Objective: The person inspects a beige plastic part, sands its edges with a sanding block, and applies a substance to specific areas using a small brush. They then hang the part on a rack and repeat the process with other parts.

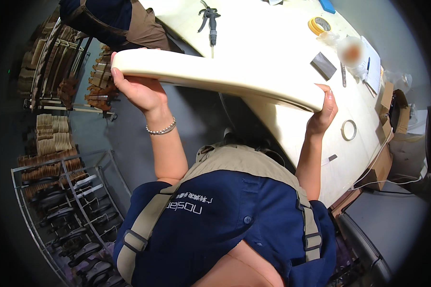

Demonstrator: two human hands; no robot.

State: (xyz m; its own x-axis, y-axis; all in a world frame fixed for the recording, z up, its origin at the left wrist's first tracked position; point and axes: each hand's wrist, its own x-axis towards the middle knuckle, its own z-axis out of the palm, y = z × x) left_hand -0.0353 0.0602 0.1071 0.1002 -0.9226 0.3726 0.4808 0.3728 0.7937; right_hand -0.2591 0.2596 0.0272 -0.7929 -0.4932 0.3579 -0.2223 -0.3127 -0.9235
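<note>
A smooth cream-coloured body (215, 77), probably a guitar body, is held up nearly edge-on and spans the space between my hands. My left hand (143, 89) supports its left end, palm upward, thumb at the near edge and fingertips showing at the far edge. At the right end my right hand (323, 111) grips the corner, with the thumb on the edge. The underside of the body is mostly hidden. Beyond it, an air blow gun (212, 27) with a hose lies on the white worktable (265, 25).
Yellow tape rolls (317, 26), a grey block (323, 66), a tape ring (349, 130) and paper with a pen (371, 68) lie on the table. Cardboard boxes (378, 168) stand right. Another person (129, 25) is close at upper left. Racks (64, 165) of parts line the left.
</note>
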